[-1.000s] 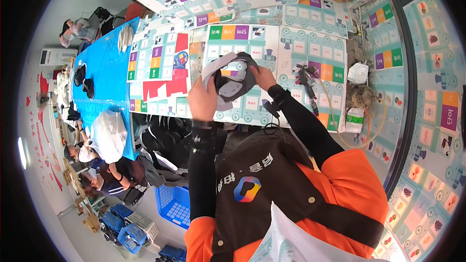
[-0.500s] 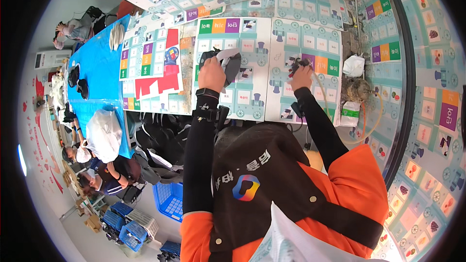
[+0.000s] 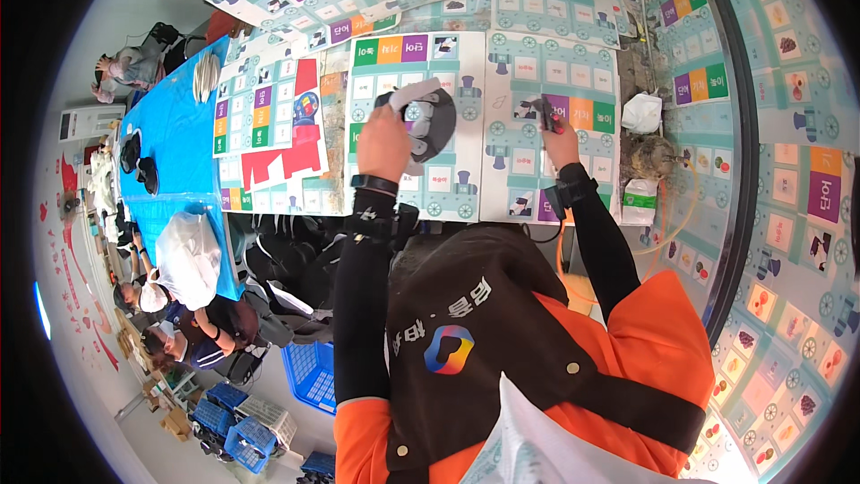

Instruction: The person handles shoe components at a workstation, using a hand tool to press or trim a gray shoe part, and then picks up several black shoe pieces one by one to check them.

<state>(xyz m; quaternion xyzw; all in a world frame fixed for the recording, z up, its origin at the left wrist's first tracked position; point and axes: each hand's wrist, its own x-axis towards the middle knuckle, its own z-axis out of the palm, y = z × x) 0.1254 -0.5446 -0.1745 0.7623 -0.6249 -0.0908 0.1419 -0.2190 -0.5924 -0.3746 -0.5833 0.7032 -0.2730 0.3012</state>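
Note:
My left hand (image 3: 383, 145) is closed on the left edge of a dark grey, curved fabric piece (image 3: 444, 124). It has openings in the middle and a pale strip (image 3: 419, 91) across its top; its exact kind I cannot make out. Off to the right, my right hand (image 3: 562, 142) grips a small dark hand tool (image 3: 547, 113), raised over the printed board (image 3: 511, 188). Its shape is partly hidden by my fingers. The tool and the fabric piece are apart. Beneath the fabric piece lies another printed board (image 3: 358, 202).
A white crumpled bundle (image 3: 641, 113) and a white-green packet (image 3: 640, 202) stand right of the boards. A yellow hose (image 3: 696, 206) loops there. Left are a red cut-out sheet (image 3: 306, 148), a blue-covered table (image 3: 170, 130) with a white bag (image 3: 190, 255), other people and blue crates (image 3: 309, 376).
The fabric piece has been turned so its face and openings show more. My right hand has shifted slightly down, with the tool's dark end now pointing upward. The whole view has moved a little.

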